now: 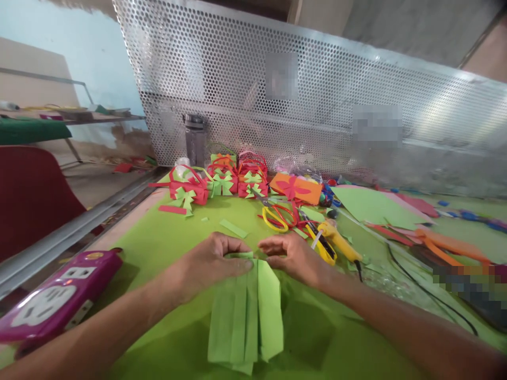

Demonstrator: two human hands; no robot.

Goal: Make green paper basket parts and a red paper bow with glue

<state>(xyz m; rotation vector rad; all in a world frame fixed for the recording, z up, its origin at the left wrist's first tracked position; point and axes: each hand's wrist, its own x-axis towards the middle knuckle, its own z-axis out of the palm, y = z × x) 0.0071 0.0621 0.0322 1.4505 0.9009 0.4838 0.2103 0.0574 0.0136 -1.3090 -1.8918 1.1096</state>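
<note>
A folded light-green paper piece [247,316] with several creased layers hangs upright over the green tabletop. My left hand [214,264] pinches its top edge between thumb and fingers. At the paper's upper right is my right hand [289,258], its fingers bent toward the left hand; whether the fingertips grip the paper cannot be made out. Beyond the hands lie scissors with yellow and red handles [276,219], and a yellow glue gun [339,241] rests to their right.
Small red paper bags with green bows [189,191] line the far side by a dark bottle [195,140]. A purple power strip [59,295] lies at left. Paper sheets [376,206] and a black cable [428,287] are at right. A perforated metal panel [237,68] stands behind.
</note>
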